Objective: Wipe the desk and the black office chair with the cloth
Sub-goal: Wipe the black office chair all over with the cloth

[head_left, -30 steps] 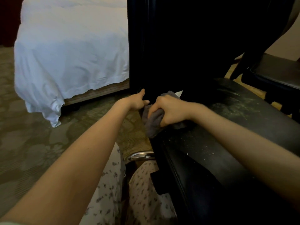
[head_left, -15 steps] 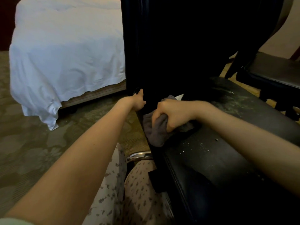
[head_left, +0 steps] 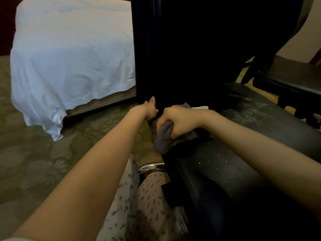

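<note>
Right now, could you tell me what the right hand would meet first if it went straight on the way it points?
Probably the left hand, which grips the edge of the black chair backrest just beyond the right hand and its gray cloth; depth is unclear, so it might reach the backrest first.

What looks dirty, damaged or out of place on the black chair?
The office chair's seat is speckled with pale crumbs and dusty smears, which stand out on the black surface. The right hand grips the gray cloth at the seat's back left corner, beside them. Nothing looks damaged.

head view | faces forward and down | near, over black office chair point(head_left: 225, 180)
</note>
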Available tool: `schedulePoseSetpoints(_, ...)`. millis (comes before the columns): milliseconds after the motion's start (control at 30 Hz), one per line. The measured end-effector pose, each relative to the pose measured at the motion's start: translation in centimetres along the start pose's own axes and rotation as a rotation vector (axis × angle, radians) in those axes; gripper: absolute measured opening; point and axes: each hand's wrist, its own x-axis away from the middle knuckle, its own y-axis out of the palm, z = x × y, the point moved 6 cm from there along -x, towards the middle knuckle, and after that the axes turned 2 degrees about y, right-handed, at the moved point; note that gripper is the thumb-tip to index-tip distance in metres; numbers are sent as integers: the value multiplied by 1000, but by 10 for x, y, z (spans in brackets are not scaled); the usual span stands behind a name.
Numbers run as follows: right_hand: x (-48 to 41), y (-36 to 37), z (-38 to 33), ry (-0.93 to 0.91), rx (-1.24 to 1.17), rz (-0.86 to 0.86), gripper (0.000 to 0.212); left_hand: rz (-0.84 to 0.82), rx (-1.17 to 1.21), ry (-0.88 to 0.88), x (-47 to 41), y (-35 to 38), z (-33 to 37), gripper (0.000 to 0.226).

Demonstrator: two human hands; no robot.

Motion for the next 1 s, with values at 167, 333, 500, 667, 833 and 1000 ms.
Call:
schedulePoseSetpoints(167, 13, 2, 6, 38, -84, 33, 28, -72, -66, 106, 9, 6, 11, 61)
schedulePoseSetpoints(333, 24, 2, 6, 79, -172, 101, 32, -145, -48, 309, 25, 9, 42, 62)
schedulePoseSetpoints(500, 71, 6, 11, 135, -315, -250, 33, -74, 10, 289, 27, 11, 37, 75)
schedulePoseSetpoints(667, 88, -27, 34, 139, -402, 60, 36, 51, -3, 349, 36, 9, 42, 68)
schedulePoseSetpoints(833, 65, 13, 21, 21, -342, 256, 38, -75, -26, 484, 56, 30, 37, 56)
schedulePoseSetpoints(1000, 91, 13, 29, 111, -419, 60, 33, -2, 154, 455, 60, 29, 30, 58)
